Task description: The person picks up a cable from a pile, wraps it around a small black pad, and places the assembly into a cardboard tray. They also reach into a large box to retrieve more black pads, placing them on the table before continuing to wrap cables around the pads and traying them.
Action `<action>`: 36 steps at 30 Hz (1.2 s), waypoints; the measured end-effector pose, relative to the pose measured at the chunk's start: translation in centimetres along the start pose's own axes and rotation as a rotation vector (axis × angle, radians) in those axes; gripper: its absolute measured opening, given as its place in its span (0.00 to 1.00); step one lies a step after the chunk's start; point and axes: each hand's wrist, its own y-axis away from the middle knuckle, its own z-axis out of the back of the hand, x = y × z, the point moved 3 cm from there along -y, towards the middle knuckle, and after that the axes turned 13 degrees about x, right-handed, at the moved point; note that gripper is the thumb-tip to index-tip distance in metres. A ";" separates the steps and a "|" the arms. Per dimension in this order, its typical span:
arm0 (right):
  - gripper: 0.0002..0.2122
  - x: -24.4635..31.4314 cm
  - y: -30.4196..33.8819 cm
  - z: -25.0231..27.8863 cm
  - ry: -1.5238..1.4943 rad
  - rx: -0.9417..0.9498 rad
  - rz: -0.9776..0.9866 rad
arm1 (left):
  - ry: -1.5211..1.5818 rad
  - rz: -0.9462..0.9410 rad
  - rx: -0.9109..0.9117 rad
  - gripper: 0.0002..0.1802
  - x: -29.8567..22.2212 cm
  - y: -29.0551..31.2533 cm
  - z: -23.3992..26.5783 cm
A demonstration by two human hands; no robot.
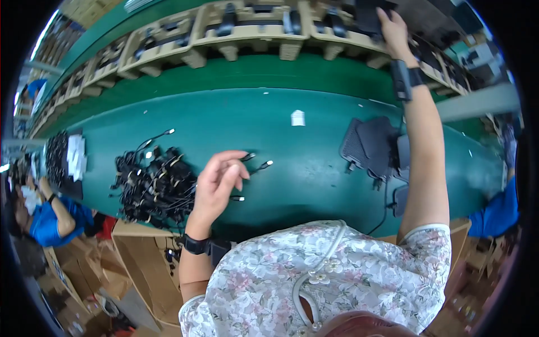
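My left hand (216, 185) hovers at the right edge of a heap of bundled black cables (160, 185). Its fingers are loosely curled, thumb and forefinger apart, with nothing visible between them. Cable ends with light metal plugs (268, 164) stick out just past the fingers; the hand hides part of these cables. My right arm stretches to the far right, where my right hand (394, 32) grips a flat black piece (369, 17) at a tan moulded tray (351, 40). What kind of piece it is cannot be made out.
Dark grey flat devices with a cord (373, 143) lie stacked on the green table (297, 168) under my right forearm. A white paper scrap (297, 118) lies mid-table. Trays line the far side. A cardboard box (140, 269) stands below left; a blue-clad person (56, 219) works at far left.
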 end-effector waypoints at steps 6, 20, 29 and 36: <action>0.31 -0.2 0.3 -0.2 -0.025 0.275 -0.321 | -0.088 -0.026 -0.475 0.11 -3.0 8.2 7.4; 0.15 8.5 7.2 -1.6 1.065 0.232 0.306 | -1.083 0.276 -1.018 0.16 -0.1 14.2 23.0; 0.10 17.8 15.8 -3.8 0.615 0.430 0.563 | -1.334 0.785 -0.658 0.24 2.6 11.0 24.1; 0.06 20.9 18.3 -5.6 0.340 0.645 0.511 | -1.128 0.652 -0.633 0.27 4.8 13.9 28.2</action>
